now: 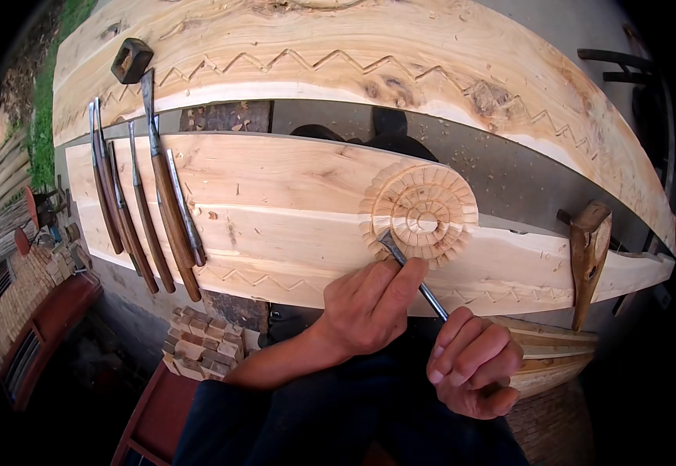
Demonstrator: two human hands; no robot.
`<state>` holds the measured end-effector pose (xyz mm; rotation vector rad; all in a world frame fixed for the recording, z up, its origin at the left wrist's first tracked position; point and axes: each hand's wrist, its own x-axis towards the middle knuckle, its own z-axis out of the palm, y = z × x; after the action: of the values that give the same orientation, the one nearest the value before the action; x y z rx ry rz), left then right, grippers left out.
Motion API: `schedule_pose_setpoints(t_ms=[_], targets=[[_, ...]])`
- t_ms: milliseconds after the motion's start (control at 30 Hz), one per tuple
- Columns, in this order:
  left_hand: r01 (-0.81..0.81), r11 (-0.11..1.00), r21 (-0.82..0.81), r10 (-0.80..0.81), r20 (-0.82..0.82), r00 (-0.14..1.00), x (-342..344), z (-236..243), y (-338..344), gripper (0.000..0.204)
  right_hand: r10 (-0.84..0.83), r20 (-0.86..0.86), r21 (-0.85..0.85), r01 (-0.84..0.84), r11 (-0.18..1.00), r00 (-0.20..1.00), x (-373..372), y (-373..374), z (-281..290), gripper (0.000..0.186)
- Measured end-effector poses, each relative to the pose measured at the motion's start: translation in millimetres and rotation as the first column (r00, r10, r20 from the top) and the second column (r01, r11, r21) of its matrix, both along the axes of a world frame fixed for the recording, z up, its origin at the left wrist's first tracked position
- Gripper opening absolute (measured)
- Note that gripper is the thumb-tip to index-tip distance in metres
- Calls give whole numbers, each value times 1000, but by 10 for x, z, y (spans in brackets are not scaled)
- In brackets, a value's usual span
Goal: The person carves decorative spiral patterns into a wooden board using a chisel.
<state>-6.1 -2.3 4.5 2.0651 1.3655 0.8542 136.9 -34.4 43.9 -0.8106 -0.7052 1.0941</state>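
A wooden board (299,179) lies across in front of me. Near its right part is a round carved rosette (400,198) with concentric rings of small notched segments. A carving chisel (432,300) slants over the rosette's lower edge, its blade resting on the wood. My left hand (369,307) pinches the shaft close to the blade, its fingers low against the board. Further back, my right hand (474,365) is closed around the rear of the same chisel, hiding its handle.
Several wood-handled chisels (168,210) lie side by side at the board's left. A dark hollow block (131,60) sits on the far zigzag-carved board (276,39). At right rests a wooden mallet-like tool (589,241). Stacked small wood blocks (204,342) stand at lower left.
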Motion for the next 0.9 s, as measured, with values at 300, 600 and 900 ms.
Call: schedule_pose_setpoints(t_ms=[300, 600, 900], targets=[[-11, 1000, -6, 11, 13, 1000, 4, -20, -7, 48, -1, -2, 15, 1, 1000, 1000, 5, 0, -30, 57], [-54, 998, -23, 54, -12, 998, 13, 28, -25, 46, -70, -38, -35, 69, 997, 997, -201, -129, 14, 55], [-109, 994, 27, 110, -3, 994, -11, 11, -57, 48, -61, -60, 23, 62, 998, 996, -215, -126, -26, 50]])
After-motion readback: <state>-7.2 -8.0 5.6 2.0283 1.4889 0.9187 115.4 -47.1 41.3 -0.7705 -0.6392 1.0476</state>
